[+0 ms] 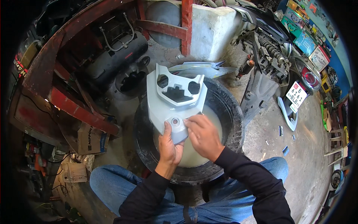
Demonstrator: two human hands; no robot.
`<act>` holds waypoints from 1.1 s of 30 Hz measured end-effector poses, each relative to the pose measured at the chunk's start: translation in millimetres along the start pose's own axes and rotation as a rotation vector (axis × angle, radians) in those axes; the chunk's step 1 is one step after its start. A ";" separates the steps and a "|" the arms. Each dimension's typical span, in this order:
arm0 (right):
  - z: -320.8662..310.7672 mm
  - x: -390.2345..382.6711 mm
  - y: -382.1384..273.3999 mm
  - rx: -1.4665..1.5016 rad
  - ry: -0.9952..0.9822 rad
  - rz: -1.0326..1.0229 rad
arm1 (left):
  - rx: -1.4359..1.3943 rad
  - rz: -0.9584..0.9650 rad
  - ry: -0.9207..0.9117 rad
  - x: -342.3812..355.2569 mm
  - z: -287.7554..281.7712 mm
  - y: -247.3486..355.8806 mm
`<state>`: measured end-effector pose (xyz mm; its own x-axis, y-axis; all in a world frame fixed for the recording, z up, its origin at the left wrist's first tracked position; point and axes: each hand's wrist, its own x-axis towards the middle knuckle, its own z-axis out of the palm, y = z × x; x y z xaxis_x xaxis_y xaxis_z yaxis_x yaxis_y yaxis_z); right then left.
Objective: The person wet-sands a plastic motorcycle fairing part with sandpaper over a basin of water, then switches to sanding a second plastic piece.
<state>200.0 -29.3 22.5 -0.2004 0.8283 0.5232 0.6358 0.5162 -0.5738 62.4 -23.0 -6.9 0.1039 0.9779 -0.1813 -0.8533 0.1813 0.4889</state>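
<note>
A silver-grey plastic panel (177,108), with cut-outs in its upper half and a small round hole lower down, is held upright over a round black tub (233,115) of cloudy, pale liquid (209,142). My left hand (169,151) grips the panel's lower end, thumb on its face. My right hand (203,138) rests against the panel's right edge beside the hole, fingers curled together; whatever may be in them is hidden.
Behind the tub lie more painted panels (199,68). A red wooden frame (82,110), black tank (108,63) and cardboard box (91,143) stand left. A partly stripped scooter (276,63) stands right, near small scraps (285,150) on the concrete floor (302,164).
</note>
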 end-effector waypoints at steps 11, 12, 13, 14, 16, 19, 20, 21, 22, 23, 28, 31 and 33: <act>0.5 -5.0 -19.3 0.018 -0.034 -0.103 | 0.102 0.038 -0.032 -9.9 6.9 3.5; 0.2 -2.1 -8.5 0.032 -0.019 -0.090 | 0.062 0.059 -0.028 -10.7 10.1 5.6; -1.6 3.6 2.1 -0.013 0.005 -0.022 | 0.058 0.085 -0.007 -8.7 10.0 2.2; 1.6 -1.7 -0.5 -0.012 0.008 -0.023 | 0.060 0.087 -0.009 -8.8 8.3 2.7; 7.2 -9.2 -17.9 -0.029 -0.026 -0.144 | 0.107 0.062 -0.060 -7.8 -0.2 1.1; -2.6 -1.0 2.9 -0.015 -0.012 -0.092 | 0.029 0.030 -0.080 -6.8 6.1 1.6; -4.8 1.7 17.1 -0.041 0.011 -0.008 | -0.018 0.040 -0.055 -7.9 11.6 1.4; -7.3 5.6 19.3 -0.039 0.011 -0.010 | -0.017 0.042 -0.054 -9.2 12.8 2.1; -9.5 8.6 20.8 -0.047 0.026 0.046 | 0.061 0.041 -0.056 -11.5 13.0 2.2; -10.8 10.2 21.3 -0.055 0.041 0.102 | 0.139 0.038 -0.058 -13.6 12.9 2.0; -6.8 10.9 24.3 -0.010 0.010 -0.053 | 0.123 -0.086 -0.012 -18.4 6.5 -1.4; -3.1 12.1 30.6 -0.114 0.052 0.019 | 0.147 -0.088 -0.003 -17.0 -1.3 -12.2; 3.9 12.8 13.5 -0.023 0.015 -0.026 | 0.136 -0.089 -0.006 -19.5 -4.7 -11.2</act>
<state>203.2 -10.8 19.0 -0.2057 0.8112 0.5474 0.6477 0.5321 -0.5453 67.6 -44.6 -12.9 0.1796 0.9579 -0.2239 -0.7635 0.2793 0.5823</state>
